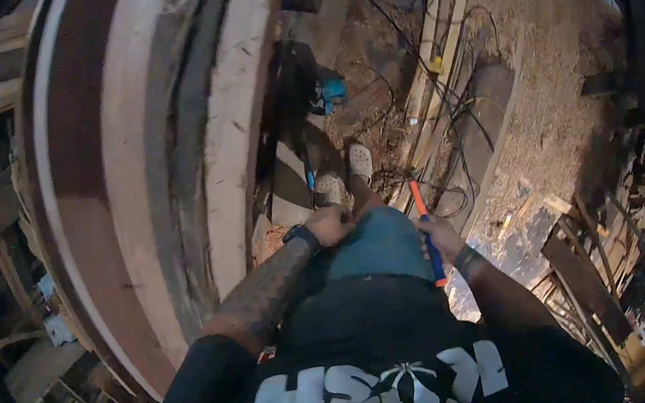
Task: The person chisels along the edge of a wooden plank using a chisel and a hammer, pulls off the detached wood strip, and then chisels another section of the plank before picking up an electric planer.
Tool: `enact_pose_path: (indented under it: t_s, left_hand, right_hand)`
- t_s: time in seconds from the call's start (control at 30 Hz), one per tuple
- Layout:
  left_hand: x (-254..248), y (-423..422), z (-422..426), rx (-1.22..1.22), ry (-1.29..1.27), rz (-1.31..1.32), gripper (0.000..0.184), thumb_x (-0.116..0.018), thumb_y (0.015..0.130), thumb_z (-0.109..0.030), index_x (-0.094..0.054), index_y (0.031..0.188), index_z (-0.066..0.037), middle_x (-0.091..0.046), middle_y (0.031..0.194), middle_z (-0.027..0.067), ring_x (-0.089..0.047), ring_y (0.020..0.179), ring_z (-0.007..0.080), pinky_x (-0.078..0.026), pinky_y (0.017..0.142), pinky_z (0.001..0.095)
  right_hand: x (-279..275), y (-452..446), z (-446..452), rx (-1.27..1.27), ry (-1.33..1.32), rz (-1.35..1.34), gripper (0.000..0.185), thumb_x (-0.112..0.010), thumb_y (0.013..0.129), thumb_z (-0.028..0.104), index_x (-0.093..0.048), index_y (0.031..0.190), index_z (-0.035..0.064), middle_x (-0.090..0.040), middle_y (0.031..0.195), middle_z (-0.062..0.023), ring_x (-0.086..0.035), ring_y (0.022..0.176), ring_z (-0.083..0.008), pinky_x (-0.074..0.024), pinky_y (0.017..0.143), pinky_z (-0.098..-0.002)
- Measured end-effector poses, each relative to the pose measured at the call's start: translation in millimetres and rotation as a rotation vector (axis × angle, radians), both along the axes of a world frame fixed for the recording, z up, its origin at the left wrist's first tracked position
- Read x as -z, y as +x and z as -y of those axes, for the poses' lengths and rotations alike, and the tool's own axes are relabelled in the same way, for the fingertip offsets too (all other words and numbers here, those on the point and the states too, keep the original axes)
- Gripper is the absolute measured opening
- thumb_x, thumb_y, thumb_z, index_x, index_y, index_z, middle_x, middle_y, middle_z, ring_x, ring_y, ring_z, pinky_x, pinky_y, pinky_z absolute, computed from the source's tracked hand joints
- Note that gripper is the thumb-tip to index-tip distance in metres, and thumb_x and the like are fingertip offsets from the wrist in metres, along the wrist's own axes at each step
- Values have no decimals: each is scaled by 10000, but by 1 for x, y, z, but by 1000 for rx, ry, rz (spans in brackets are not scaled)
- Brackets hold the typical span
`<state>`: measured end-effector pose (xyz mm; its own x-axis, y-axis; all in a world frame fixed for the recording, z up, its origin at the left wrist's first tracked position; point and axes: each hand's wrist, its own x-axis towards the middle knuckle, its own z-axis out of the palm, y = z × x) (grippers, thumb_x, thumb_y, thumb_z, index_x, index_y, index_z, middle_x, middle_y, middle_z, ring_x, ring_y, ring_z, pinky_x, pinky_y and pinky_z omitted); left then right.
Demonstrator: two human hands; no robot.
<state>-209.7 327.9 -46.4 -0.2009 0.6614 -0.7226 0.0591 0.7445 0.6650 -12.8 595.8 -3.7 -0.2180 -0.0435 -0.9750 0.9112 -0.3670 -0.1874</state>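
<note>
My left hand [330, 225], with a dark watch on its wrist, is closed in front of the left side of my teal shorts [374, 248]. What its curled fingers hold, if anything, is hidden. Beside the right side of the shorts, my right hand [445, 240] is wrapped round a long, thin blue and orange tool [431, 245]. The tool's orange end points away from my body, past the hand. A dark band sits on the right wrist.
Long timber boards [233, 123] lie on the left. Ahead are cables [454, 113], narrow wood strips [434, 54] and a blue object [334, 93]. Sawdust [538, 31] covers the ground at right, with scrap wood [590, 287] at lower right. My light shoes [360, 160] stand between boards and strips.
</note>
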Motion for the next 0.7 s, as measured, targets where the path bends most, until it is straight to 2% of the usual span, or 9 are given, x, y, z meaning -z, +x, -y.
enact_pose_path:
  t_s: [0.03,0.17,0.23,0.27,0.3,0.33,0.43,0.53,0.7]
  left_hand:
    - [35,11,-3,38,-132,124,319,-689,879,-327,-686,1048,-56,-693,1076,214,-674,998,346,-530,863,456]
    - [249,80,49,51,-117,-142,322,-636,929,-333,-667,1028,-29,-696,948,176,-658,828,316,-531,751,432]
    - [345,68,65,35,-282,-161,350,-602,977,-324,-600,1102,3,-647,830,149,-578,676,292,-500,652,432]
    - [420,76,85,-117,-76,-12,362,-606,974,-336,-594,1123,-6,-644,827,134,-577,672,280,-498,642,433]
    - [479,85,98,-275,127,131,375,-609,972,-349,-588,1144,-16,-641,824,119,-577,669,269,-496,631,434]
    - [474,67,84,13,31,-67,381,-618,971,-338,-580,1170,-16,-633,829,114,-574,670,259,-494,630,444]
    - [515,27,63,-103,-137,-105,365,-647,948,-317,-597,1161,-25,-642,846,108,-584,695,249,-501,651,430]
    - [552,5,54,-219,-170,-66,352,-676,924,-296,-615,1152,-35,-650,862,102,-594,720,238,-507,672,415]
    - [568,5,55,-412,-155,15,338,-724,885,-261,-644,1136,-50,-663,889,93,-611,761,221,-518,706,391]
  right_hand:
    - [-8,-10,16,32,5,19,293,-671,958,350,-565,856,96,-530,629,-11,-538,493,-143,-456,470,-310]
    - [20,10,43,21,62,43,237,-681,958,304,-567,935,97,-535,674,13,-537,533,-108,-458,492,-273]
    - [59,61,44,-201,99,-32,252,-687,951,299,-582,1003,77,-559,718,18,-549,618,-88,-464,557,-264]
    - [76,83,45,-313,112,-74,268,-691,948,297,-589,1037,66,-571,740,21,-555,661,-78,-467,589,-260]
    - [83,88,48,-208,158,-78,286,-695,940,293,-592,1058,53,-581,763,22,-551,699,-72,-460,614,-258]
    - [76,76,48,-102,207,-83,307,-700,932,288,-595,1079,40,-590,786,24,-546,738,-67,-453,639,-257]
    - [67,87,22,-26,5,194,320,-699,900,256,-595,1086,17,-601,807,26,-548,776,-61,-452,669,-255]
    - [73,112,27,-76,190,176,465,-728,876,334,-595,1196,24,-630,925,-66,-579,759,-148,-500,668,-350]
    - [74,122,20,80,43,338,430,-722,880,300,-599,1180,17,-638,927,-56,-573,758,-133,-498,665,-333]
